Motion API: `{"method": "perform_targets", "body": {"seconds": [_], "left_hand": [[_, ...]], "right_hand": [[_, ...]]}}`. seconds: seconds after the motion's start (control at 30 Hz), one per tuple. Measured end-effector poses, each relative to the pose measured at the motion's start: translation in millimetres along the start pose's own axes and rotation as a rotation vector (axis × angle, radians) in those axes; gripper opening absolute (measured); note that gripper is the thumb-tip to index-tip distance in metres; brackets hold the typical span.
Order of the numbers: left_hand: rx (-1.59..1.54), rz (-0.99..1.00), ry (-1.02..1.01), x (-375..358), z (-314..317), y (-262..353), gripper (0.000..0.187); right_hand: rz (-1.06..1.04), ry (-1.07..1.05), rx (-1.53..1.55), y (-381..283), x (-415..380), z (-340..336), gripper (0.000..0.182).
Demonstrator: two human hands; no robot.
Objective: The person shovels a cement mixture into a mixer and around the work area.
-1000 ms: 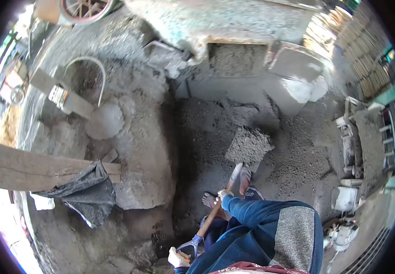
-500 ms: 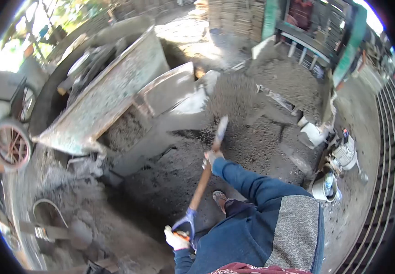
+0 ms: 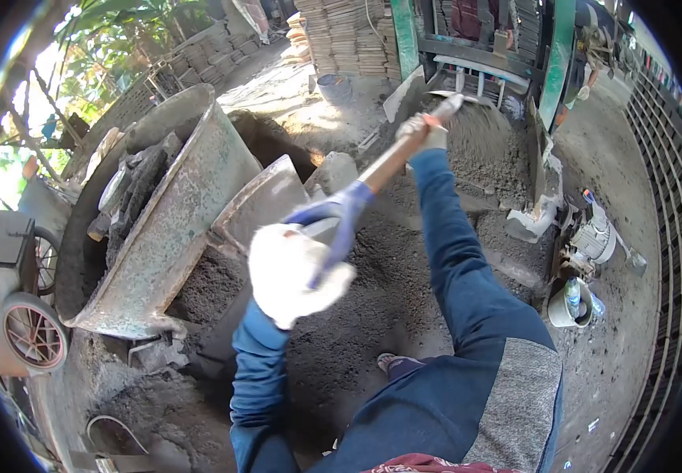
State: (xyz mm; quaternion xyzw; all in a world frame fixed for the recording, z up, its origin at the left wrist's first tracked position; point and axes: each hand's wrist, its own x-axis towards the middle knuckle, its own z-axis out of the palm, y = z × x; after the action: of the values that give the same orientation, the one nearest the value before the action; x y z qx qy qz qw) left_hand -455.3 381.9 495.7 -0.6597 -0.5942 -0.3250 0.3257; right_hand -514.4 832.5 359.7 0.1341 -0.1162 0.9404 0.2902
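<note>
A shovel [image 3: 392, 164] reaches from the middle of the view up to the right, its wooden shaft ending in a blue D-shaped handle. My left hand [image 3: 287, 272], in a white glove, is closed around that handle. Further up the shaft, my right hand [image 3: 423, 132] grips it close to the blade, arm stretched out. The blade is at the far side of a heap of grey, damp-looking sandy material [image 3: 479, 154], in front of a green-posted frame; the heap partly hides it. Dark loose material [image 3: 349, 315] covers the ground below my hands.
A large tilted metal drum [image 3: 175, 213] with dark lumps inside stands left, beside a wheeled cart [image 3: 33, 327]. At right are a motor [image 3: 593, 240], a bucket holding bottles [image 3: 566, 311] and a barred grating [image 3: 664, 236]. Stacked flat slabs [image 3: 345, 35] stand behind.
Both hands have raised the shovel and pushed it forward, up and to the right. Its blade has gone from above the loose material to the heap by the green frame. My view has shifted.
</note>
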Motion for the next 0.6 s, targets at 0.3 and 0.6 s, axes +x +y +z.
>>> {"method": "perform_targets", "body": {"seconds": [0.3,0.6], "left_hand": [[0.025,-0.514,-0.5,-233.1,99.2,120.4,0.019],[-0.238,-0.883,-0.476,-370.0,-69.8,279.0,0.022]], "right_hand": [[0.16,0.312,-0.376,-7.7,-217.9,-14.3,0.017],[0.323,0.462,-0.427,78.8,-493.5,38.4,0.017]]}}
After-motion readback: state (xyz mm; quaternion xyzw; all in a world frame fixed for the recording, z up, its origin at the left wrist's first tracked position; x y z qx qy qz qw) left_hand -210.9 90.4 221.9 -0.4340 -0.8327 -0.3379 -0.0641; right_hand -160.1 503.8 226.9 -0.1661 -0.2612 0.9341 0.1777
